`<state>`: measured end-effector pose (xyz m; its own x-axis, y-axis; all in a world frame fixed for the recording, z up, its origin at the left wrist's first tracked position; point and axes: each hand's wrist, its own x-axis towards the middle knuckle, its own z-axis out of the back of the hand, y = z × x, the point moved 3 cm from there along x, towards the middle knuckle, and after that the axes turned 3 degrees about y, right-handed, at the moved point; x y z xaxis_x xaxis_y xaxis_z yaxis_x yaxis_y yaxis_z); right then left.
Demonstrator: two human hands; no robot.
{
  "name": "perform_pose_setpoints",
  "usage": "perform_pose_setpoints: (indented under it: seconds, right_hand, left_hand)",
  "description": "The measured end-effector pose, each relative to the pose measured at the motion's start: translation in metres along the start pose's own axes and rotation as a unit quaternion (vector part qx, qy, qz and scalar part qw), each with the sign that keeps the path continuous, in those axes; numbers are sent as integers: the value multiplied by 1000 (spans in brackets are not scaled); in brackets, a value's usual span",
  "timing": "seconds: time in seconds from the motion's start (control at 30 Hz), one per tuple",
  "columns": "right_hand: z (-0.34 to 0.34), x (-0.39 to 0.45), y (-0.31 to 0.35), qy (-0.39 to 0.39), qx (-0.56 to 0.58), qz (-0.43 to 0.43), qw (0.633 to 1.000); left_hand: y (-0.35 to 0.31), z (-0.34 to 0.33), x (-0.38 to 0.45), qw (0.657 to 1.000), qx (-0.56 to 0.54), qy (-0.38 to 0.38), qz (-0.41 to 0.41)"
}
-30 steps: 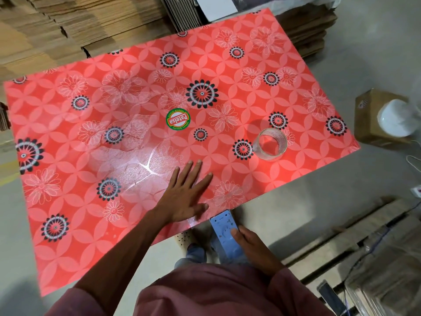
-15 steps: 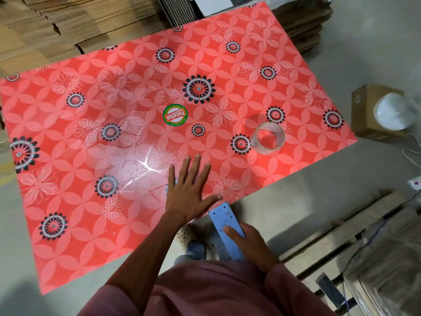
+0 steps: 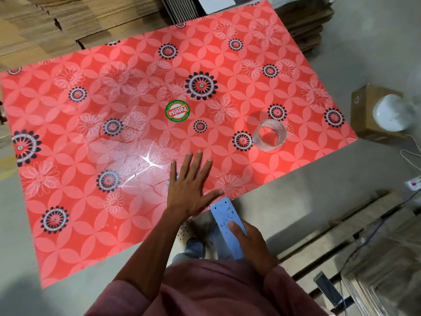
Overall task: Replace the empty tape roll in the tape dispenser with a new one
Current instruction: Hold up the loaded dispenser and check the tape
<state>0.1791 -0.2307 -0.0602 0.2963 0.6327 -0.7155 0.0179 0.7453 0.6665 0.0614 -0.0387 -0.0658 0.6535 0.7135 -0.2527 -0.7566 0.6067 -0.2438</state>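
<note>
A clear tape roll (image 3: 269, 135) stands on its edge-flat side on the red flowered table (image 3: 91, 224), to the right of centre. My left hand (image 3: 190, 187) lies flat on the table near its front edge, fingers spread, holding nothing. My right hand (image 3: 249, 245) is below the table edge and grips a blue tape dispenser (image 3: 227, 224), whose toothed end points up toward the table edge. The dispenser's roll holder is hidden under my hand.
Stacks of flat cardboard (image 3: 57, 21) lie behind the table. A brown box (image 3: 364, 115) with a white lamp (image 3: 391, 112) on it stands on the floor at the right. Wooden pallet boards (image 3: 341, 229) and cables lie at the lower right.
My left hand has slid a little forward on the table with its fingers spreading wider. The dispenser in my right hand has risen closer to the table edge.
</note>
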Motion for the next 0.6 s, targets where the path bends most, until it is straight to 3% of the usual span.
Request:
perform_pose_setpoints:
  seconds: [0.6]
  right_hand:
    - [8, -16, -26, -7, -7, -21, 1000]
  left_hand:
    - [2, -3, 1, 1000, -1, 1, 1]
